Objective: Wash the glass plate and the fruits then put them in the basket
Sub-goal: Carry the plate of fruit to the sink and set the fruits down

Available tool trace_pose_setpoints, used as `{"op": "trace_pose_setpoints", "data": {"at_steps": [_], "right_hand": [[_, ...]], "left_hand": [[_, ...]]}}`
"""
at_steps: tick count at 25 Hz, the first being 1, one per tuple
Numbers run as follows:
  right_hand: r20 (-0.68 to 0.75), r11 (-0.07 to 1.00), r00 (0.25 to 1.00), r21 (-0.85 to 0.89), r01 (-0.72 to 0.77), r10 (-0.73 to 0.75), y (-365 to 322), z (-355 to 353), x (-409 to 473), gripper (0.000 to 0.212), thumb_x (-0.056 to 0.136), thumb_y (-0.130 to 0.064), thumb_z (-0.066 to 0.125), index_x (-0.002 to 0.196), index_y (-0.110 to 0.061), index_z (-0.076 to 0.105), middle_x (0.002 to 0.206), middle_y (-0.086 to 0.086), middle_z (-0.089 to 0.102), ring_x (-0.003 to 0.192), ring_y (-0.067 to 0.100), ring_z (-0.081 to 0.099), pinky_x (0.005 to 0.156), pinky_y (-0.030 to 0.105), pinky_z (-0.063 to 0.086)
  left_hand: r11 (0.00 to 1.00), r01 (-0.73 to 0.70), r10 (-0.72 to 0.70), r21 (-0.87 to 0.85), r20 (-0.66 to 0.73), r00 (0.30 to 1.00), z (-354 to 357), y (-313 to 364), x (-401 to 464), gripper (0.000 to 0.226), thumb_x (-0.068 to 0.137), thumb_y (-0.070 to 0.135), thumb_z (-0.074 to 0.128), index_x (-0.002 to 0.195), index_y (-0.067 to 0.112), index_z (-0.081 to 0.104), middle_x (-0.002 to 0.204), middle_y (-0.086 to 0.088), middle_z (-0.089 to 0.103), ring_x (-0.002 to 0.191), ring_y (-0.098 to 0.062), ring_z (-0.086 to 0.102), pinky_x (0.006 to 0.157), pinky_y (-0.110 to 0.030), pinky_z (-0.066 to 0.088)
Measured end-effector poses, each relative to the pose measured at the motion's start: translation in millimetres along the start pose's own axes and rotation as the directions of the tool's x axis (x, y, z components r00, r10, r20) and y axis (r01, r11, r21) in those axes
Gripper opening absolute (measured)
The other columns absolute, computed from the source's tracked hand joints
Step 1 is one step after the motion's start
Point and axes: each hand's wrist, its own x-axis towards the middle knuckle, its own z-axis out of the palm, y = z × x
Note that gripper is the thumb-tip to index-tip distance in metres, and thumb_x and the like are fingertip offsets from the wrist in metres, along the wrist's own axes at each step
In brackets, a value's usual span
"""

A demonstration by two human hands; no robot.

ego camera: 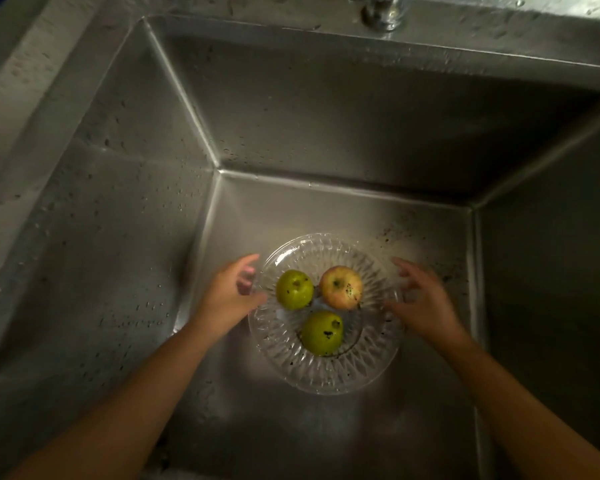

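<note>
Glass plate (326,374), cut pattern, on the floor of the steel sink (326,109), carrying three fruits.
I log two green fruits (294,289) (322,333) and one reddish fruit (341,287), all dirt-specked; my left hand (230,295) and right hand (425,299) flank the rim, fingers spread, gripping nothing; faucet base (378,12) above.

Two bare forearms in view, no sleeves, no watch/rings/bracelets visible. Left hand (227,294) and right hand (426,299) ungloved, fingers slim, slightly motion-blurred. Nails too blurred to tell. Dim light; rest of person out of frame.
</note>
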Motion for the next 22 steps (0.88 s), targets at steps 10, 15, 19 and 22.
{"op": "trace_pose_setpoints", "data": {"at_steps": [10, 15, 19, 22], "right_hand": [[0.314, 0.991, 0.942, 0.095, 0.094, -0.119, -30, 26, 24, 0.067, 0.058, -0.015, 0.081, 0.116, -0.035, 0.053, 0.116, -0.005, 0.059, 0.105, 0.009, 0.058, 0.089, 0.029, 0.053], [0.197, 0.952, 0.970, 0.296, 0.082, -0.145, -79, 38, 79, 0.063, 0.059, -0.006, 0.083, 0.112, -0.027, 0.054, 0.098, -0.011, 0.060, 0.079, -0.002, 0.060, 0.068, 0.005, 0.049], [0.108, 0.950, 0.981, 0.288, 0.123, -0.160, -115, 72, 136, 0.065, 0.062, -0.006, 0.081, 0.120, -0.014, 0.053, 0.103, -0.003, 0.055, 0.082, 0.007, 0.055, 0.062, 0.003, 0.042], [0.067, 0.961, 0.984, 0.232, 0.147, -0.167, -117, 94, 156, 0.068, 0.060, -0.014, 0.083, 0.121, -0.018, 0.052, 0.104, -0.004, 0.055, 0.089, 0.009, 0.054, 0.071, 0.012, 0.041]], "left_hand": [[0.992, -0.109, 0.120, -0.068, 0.198, 0.973, 26, 22, 9, 0.052, 0.063, 0.005, 0.077, 0.107, 0.026, 0.059, 0.106, 0.000, 0.064, 0.098, -0.015, 0.061, 0.084, -0.018, 0.048], [0.923, 0.042, -0.042, -0.383, 0.008, 0.999, -7, 47, 47, 0.049, 0.072, -0.006, 0.069, 0.117, 0.007, 0.057, 0.098, -0.007, 0.063, 0.082, -0.016, 0.060, 0.071, -0.023, 0.053], [0.935, 0.025, -0.074, -0.354, -0.126, 0.989, -26, 56, 98, 0.043, 0.074, -0.004, 0.067, 0.115, 0.007, 0.057, 0.081, 0.001, 0.058, 0.067, -0.010, 0.053, 0.059, -0.024, 0.049], [0.940, 0.001, -0.066, -0.341, -0.179, 0.982, -26, 48, 119, 0.043, 0.072, -0.002, 0.070, 0.112, 0.009, 0.058, 0.079, 0.003, 0.058, 0.068, -0.010, 0.053, 0.057, -0.023, 0.053]]}}
